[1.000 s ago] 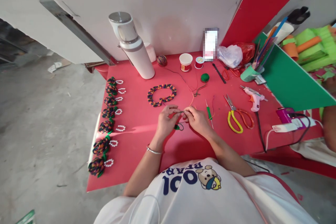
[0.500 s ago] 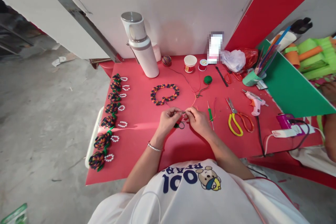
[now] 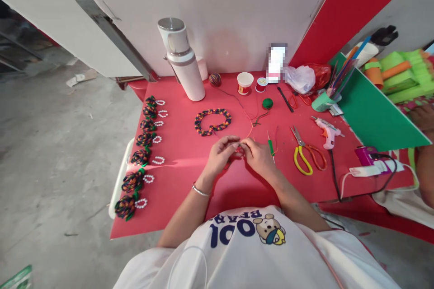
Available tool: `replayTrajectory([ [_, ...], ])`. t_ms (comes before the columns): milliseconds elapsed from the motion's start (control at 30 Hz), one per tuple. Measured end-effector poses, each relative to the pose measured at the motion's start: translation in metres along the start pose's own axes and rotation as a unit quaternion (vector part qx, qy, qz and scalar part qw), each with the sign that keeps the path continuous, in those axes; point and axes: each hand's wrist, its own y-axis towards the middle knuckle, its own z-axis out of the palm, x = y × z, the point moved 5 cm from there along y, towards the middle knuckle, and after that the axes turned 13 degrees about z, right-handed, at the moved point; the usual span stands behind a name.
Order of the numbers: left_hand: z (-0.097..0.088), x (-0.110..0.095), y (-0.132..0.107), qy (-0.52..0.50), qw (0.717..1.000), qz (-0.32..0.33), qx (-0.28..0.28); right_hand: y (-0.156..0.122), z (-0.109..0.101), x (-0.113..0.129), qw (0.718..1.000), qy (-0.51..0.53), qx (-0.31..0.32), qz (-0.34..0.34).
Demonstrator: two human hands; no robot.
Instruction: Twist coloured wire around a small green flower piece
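My left hand [image 3: 222,156] and my right hand [image 3: 258,157] meet over the middle of the red table [image 3: 176,198], fingertips pinched together on a thin cord [image 3: 250,132] that runs back toward the far side. A small knotted piece between the fingers is mostly hidden. Just beyond my hands lies a multicoloured braided ring [image 3: 213,121]. A green-handled crochet hook [image 3: 270,146] lies right of my right hand.
A row of several braided flowers with pearl loops [image 3: 140,157] lines the left edge. A white flask [image 3: 183,61], paper cup [image 3: 244,82], thread spool [image 3: 261,84] and green yarn ball [image 3: 267,103] stand at the back. Scissors [image 3: 304,156], a glue gun [image 3: 327,130] and a power strip [image 3: 371,169] lie right.
My hands have closed in on each other and the small dark knotted piece seen below them earlier is now hidden between the fingers. The camera view has shifted slightly.
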Motion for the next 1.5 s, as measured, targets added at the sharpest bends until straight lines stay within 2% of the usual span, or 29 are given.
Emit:
replayTrajectory([
  [100,-0.001,0.0,0.002,0.102,0.993,0.055,0.012,0.0,0.004,-0.003,1.0,-0.005,0.001,0.003],
  [200,-0.003,0.004,0.004,0.155,0.986,0.065,0.019,0.001,0.008,-0.01,1.0,-0.009,-0.002,0.013],
  [433,-0.004,0.008,0.006,0.166,0.983,0.072,0.018,0.003,0.011,-0.016,1.0,0.015,-0.008,0.026],
  [833,-0.006,0.007,0.007,0.19,0.979,0.069,0.007,0.006,0.016,-0.021,0.995,0.086,0.016,0.046],
  [967,-0.009,0.007,0.008,0.176,0.982,0.058,-0.02,0.006,0.015,-0.02,0.995,0.089,0.022,0.045],
  [1133,-0.006,0.011,0.007,0.142,0.989,0.048,-0.009,0.007,0.013,-0.02,0.996,0.076,0.015,0.041],
  [1500,-0.006,0.007,0.008,0.218,0.971,0.099,0.012,0.007,0.014,-0.02,0.996,0.076,0.016,0.046],
])
